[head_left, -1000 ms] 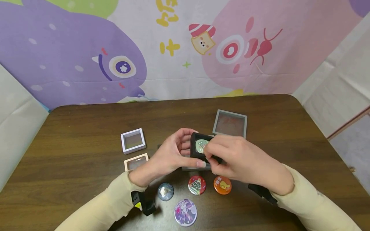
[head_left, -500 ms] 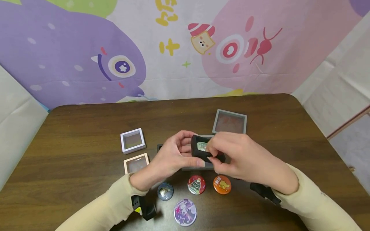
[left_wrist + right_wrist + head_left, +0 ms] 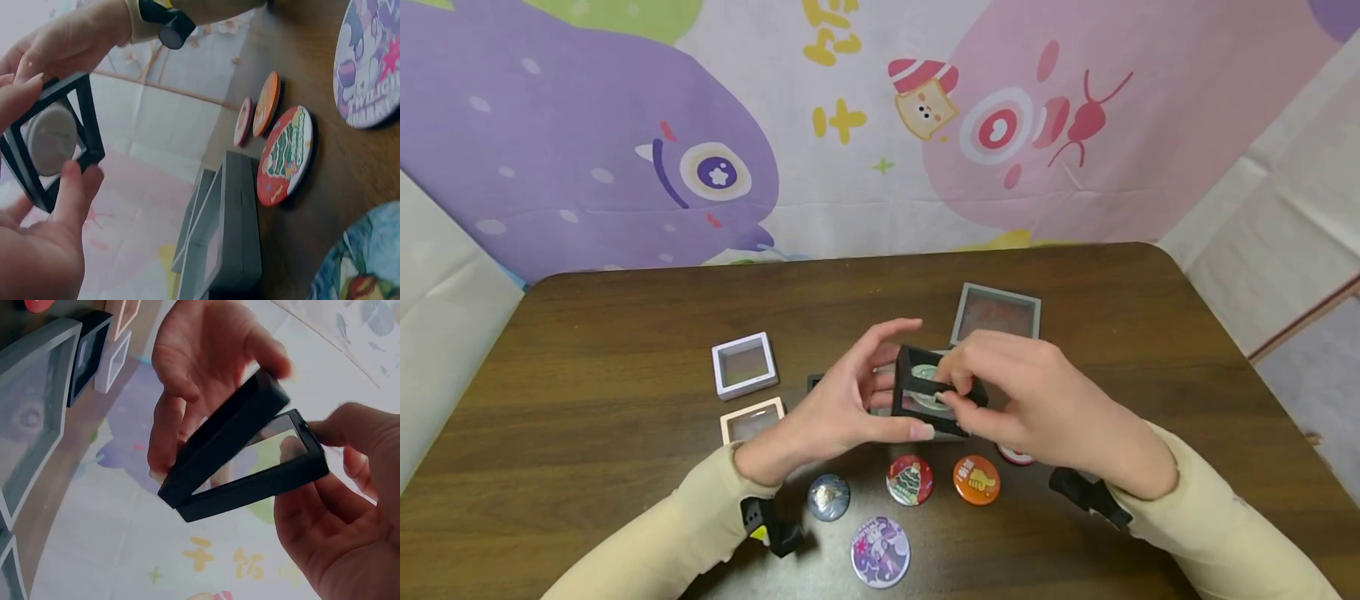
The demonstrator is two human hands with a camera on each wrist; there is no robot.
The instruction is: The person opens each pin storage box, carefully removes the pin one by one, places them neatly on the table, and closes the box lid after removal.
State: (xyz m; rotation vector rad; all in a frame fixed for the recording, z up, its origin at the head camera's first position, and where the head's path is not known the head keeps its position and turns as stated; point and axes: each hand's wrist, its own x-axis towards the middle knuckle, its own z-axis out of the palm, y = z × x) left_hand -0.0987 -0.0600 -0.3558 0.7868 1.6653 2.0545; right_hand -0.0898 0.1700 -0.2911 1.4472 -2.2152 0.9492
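A black hinged display frame (image 3: 928, 422) with clear film is held above the table, its two halves parted in a narrow V in the right wrist view. My left hand (image 3: 842, 408) holds one half, thumb along the near edge and several fingers behind; its index finger sticks out straight. Thumb and fingertips of my right hand (image 3: 1045, 408) pinch the other half's edge. Inside lies a round pale green badge (image 3: 922, 372), partly behind a black bar of the frame. From the left wrist view it is a pale disc (image 3: 53, 139).
Nearer me lie a Christmas-tree badge (image 3: 910, 481), an orange badge (image 3: 977, 480), a blue one (image 3: 829, 498) and a purple one (image 3: 880, 552). White (image 3: 747, 390) and cream (image 3: 724, 429) frames stand left; a grey frame (image 3: 1034, 321) lies behind my right hand.
The frame's halves have swung relative to each other, so a black bar now crosses the badge. My left index finger has straightened away from the frame. The table things stay put.
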